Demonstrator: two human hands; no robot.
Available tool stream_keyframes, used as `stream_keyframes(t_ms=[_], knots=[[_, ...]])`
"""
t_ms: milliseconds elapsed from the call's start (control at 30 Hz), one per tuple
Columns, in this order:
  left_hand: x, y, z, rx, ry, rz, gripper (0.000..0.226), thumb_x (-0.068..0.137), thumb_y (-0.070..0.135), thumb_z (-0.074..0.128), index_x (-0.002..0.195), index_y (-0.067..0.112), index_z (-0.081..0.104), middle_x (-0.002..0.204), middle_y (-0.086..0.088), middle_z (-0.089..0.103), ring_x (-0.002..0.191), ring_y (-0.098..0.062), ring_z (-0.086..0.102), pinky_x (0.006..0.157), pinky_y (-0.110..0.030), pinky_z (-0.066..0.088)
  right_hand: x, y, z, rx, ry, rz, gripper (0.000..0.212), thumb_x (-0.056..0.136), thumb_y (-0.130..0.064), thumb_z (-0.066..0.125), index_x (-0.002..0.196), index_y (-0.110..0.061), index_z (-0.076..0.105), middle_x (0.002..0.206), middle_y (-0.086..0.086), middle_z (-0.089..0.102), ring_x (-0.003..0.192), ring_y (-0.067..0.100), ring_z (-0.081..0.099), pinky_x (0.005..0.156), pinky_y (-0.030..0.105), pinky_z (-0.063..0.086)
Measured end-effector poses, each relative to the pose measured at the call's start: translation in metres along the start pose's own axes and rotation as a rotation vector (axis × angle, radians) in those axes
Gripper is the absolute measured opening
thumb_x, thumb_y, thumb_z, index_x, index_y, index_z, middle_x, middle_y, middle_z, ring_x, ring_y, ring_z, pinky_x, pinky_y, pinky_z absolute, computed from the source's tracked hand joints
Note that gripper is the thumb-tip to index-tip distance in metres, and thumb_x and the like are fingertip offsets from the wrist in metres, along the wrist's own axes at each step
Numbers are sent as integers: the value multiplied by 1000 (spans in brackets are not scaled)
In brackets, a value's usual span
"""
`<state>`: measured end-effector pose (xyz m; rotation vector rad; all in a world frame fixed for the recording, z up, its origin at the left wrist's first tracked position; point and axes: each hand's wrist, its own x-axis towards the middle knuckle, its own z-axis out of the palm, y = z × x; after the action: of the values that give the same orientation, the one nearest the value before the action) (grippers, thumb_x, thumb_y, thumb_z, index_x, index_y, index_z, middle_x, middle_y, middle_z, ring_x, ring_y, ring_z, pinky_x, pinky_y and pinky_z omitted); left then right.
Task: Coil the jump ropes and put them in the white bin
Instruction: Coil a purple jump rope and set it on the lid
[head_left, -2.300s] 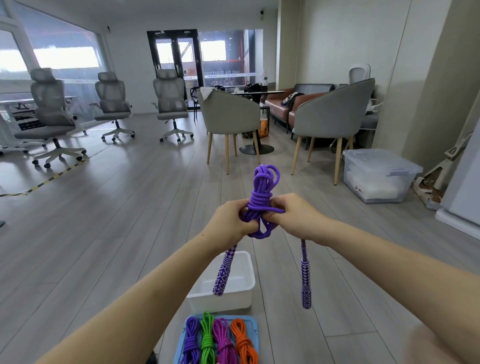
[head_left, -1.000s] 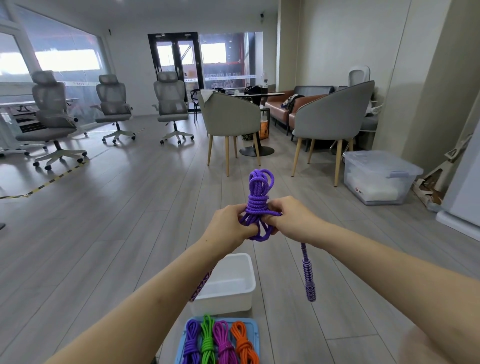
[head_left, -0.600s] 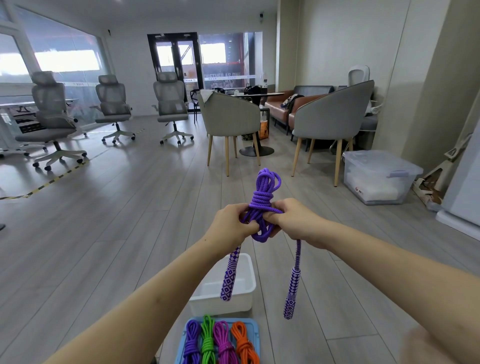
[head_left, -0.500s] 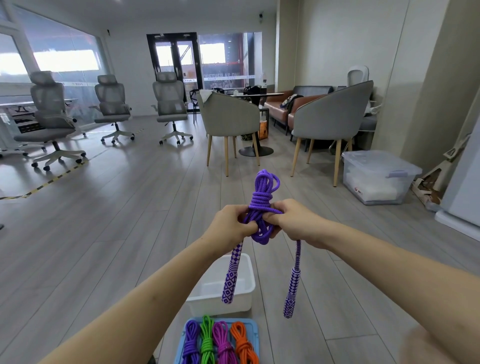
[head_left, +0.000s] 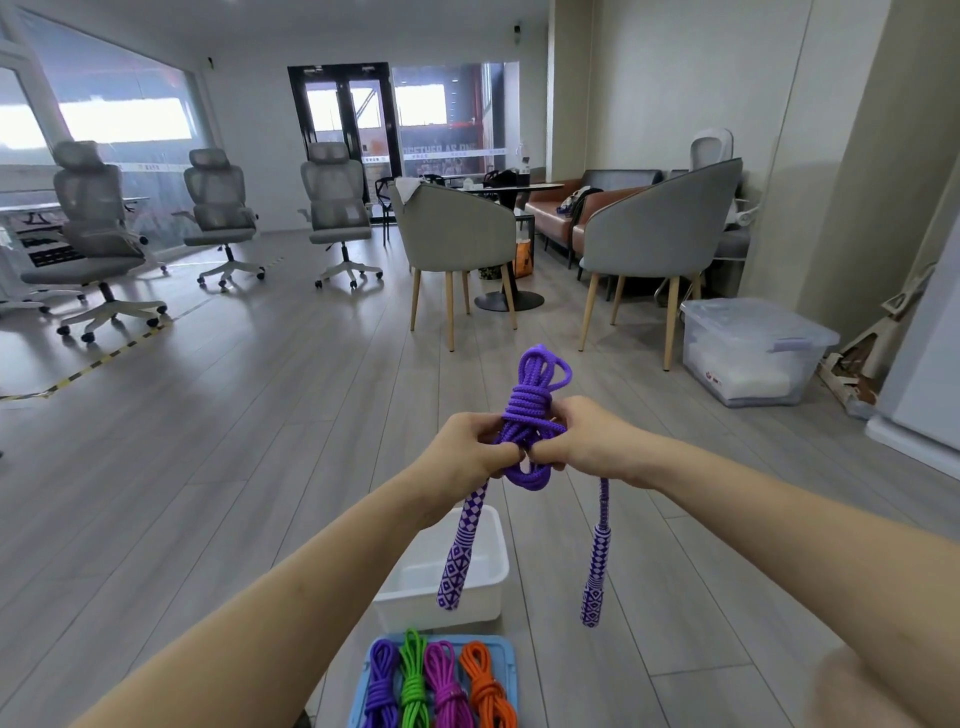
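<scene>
We are holding the purple jump rope (head_left: 530, 410) up at chest height, well above the floor, and we are judging this to be the tail of the coiling step: the bundle is already wrapped around its middle and we are cinching it off. Our left hand (head_left: 467, 452) is curling tight around the lower coil, our right hand (head_left: 587, 441) is pinching the wraps from the other side, and the knuckles are nearly meeting. One patterned handle (head_left: 460, 558) is dangling from the left hand over the white bin (head_left: 441, 597); the other handle (head_left: 595, 577) is hanging off to the right of it. Below us the blue tray (head_left: 506, 649) is showing four more bundled ropes (head_left: 436, 686). Next, we reckon, the loose ends are needing a tuck, then a lowering into the bin directly underneath. Compared with a second ago, the left handle is swinging back into plain sight from behind our forearm, and both handles are hanging straighter now.
</scene>
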<state>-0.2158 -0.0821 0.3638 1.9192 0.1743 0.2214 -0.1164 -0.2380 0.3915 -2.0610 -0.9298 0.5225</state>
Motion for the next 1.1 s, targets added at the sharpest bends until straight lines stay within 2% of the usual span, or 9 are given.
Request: stream_keyframes(t_ms=[133,300,400,467,567,633,767,933,1100], knots=[[-3,6,-1,-114,-79,33,31,96,2,61,123,15,71,109,-17,73,90,-17,63,89,-32,53,-3,0,-3,2,-39,49,9,93,-15,65,100,-10,68,79,6,57,62,11,46,54,20,40],[-7,8,-3,-137,-97,-5,25,95,4,59,118,9,68,92,-7,64,77,-15,52,73,-30,45,-5,-2,-9,146,-116,105,7,92,-18,60,97,-13,60,75,2,46,57,9,34,49,22,28],[-6,12,-4,-182,-75,-35,24,95,9,60,119,8,68,91,-7,62,71,-13,49,66,-28,44,-3,-6,-11,347,-122,128,6,90,-14,59,95,-15,58,72,-2,43,56,8,31,46,21,22],[-4,14,-7,-194,-20,-36,23,97,10,57,118,9,67,89,-10,59,69,-15,46,63,-27,43,-1,-9,-10,487,-121,136,13,90,-12,58,103,-12,61,78,1,48,56,8,29,45,20,19],[0,13,-12,-34,69,13,20,98,9,55,114,10,67,81,-7,57,64,-11,44,56,-21,39,0,-12,-7,634,-156,146,20,93,-10,55,112,-10,62,91,5,57,58,8,27,44,18,18],[2,10,-11,72,167,49,19,97,8,56,112,11,66,73,1,57,56,-4,47,52,-14,39,1,-14,-4,689,-183,153,17,95,-9,54,109,-10,62,88,3,60,58,8,26,45,18,16],[1,2,-10,257,352,161,13,95,12,59,105,16,66,75,6,61,57,1,52,55,-11,41,6,-20,6,766,-246,129,13,97,-5,51,106,-10,59,81,1,49,55,6,26,38,15,19],[1,-1,-21,406,339,198,13,97,15,58,104,17,69,85,0,69,74,-15,61,67,-26,49,7,-22,8,678,-285,98,11,99,-6,54,106,-11,61,82,0,52,58,8,23,45,18,13],[0,-10,-22,447,300,140,10,98,17,58,97,19,68,79,3,66,72,-17,57,62,-25,44,4,-21,12,619,-346,96,18,103,-9,51,116,-11,64,84,0,54,58,8,18,44,18,12]])
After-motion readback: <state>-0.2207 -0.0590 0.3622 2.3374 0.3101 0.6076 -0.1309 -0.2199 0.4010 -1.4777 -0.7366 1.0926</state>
